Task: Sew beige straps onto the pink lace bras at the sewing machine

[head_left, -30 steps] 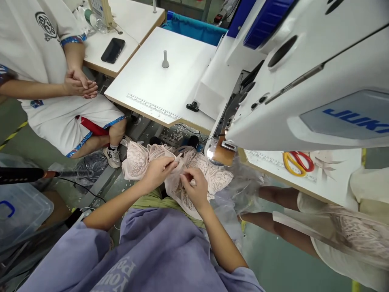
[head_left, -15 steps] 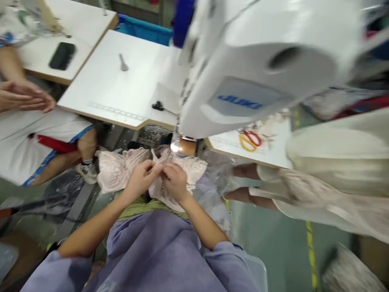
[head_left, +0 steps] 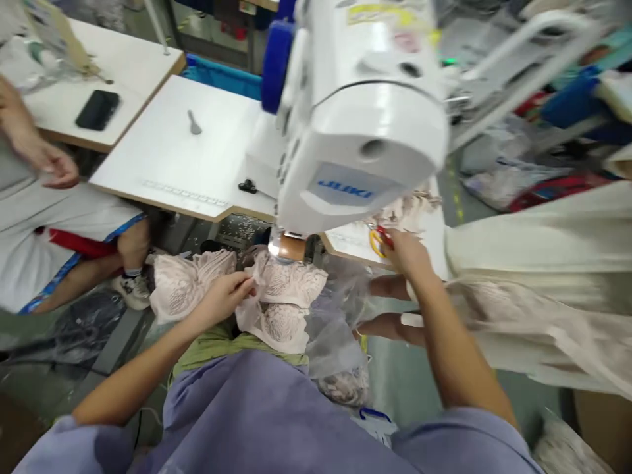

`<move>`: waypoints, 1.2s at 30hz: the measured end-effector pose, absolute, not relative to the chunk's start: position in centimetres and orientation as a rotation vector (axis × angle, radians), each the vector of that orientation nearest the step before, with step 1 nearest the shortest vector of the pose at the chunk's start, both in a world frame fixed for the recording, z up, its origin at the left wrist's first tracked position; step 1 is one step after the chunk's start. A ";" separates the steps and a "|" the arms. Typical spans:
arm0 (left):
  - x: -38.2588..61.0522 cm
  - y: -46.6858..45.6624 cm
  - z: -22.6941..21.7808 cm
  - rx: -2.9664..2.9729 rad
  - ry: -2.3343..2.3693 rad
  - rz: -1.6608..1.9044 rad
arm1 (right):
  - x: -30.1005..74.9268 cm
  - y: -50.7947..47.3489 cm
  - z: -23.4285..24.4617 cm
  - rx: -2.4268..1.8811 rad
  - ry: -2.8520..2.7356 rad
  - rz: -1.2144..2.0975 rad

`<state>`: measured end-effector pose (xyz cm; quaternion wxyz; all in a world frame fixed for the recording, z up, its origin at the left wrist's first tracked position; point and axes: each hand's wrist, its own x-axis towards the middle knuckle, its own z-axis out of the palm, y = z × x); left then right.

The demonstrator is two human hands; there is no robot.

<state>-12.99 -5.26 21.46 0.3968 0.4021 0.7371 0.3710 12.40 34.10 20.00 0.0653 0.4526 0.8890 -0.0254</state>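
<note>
My left hand (head_left: 228, 295) pinches an edge of a pale pink lace bra (head_left: 286, 322), whose cups lie across my lap below the sewing machine. Another pale lace bra (head_left: 175, 286) rests just left of it, beside my left wrist. Out to the right, my right hand (head_left: 409, 253) is closed at the red handle of a pair of scissors (head_left: 377, 245). The scissors have one red and one yellow loop and are on the white table by the machine; the hand partly covers them.
A white sewing machine (head_left: 365, 145) overhangs the work area. Left of it, the white tabletop (head_left: 168, 145) holds a small grey tool (head_left: 194, 123). A co-worker's hand (head_left: 56, 164) is at far left, near a phone (head_left: 97, 110). Pale fabric (head_left: 533, 263) drapes at right.
My right hand has left the bra and moved right to the scissors. My left hand still holds the bra. The co-worker's hands have moved apart, and the camera view has shifted.
</note>
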 end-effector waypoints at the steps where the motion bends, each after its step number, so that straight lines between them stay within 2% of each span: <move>1: -13.0 -5.3 21.5 0.941 1.810 0.989 | 13.1 33.1 19.8 1.358 2.682 -0.052; 4: -13.3 -5.7 21.2 0.668 1.631 1.162 | 16.2 27.9 19.1 1.433 2.771 -0.228; 7: -13.5 -5.9 20.8 0.483 1.501 1.264 | 18.5 20.2 19.0 1.551 2.922 -0.756; 9: -13.5 -5.9 20.9 0.426 1.453 1.292 | 18.4 14.7 19.3 1.347 2.999 -1.024; 11: -13.5 -5.8 21.4 0.396 1.437 1.298 | 16.9 10.2 19.8 0.965 3.078 -1.060; 14: -13.4 -5.7 22.5 0.414 1.459 1.271 | 13.3 6.6 20.2 0.699 3.203 -1.008; 22: -12.9 -5.9 23.6 0.698 1.559 1.159 | 7.6 6.4 19.4 0.579 3.263 -1.030; 32: -13.6 -5.9 23.1 0.722 1.601 1.190 | 9.9 6.3 18.6 0.770 3.072 -1.476; 36: -13.9 -5.9 23.1 0.715 1.653 1.184 | 10.0 5.7 18.0 0.743 3.028 -1.560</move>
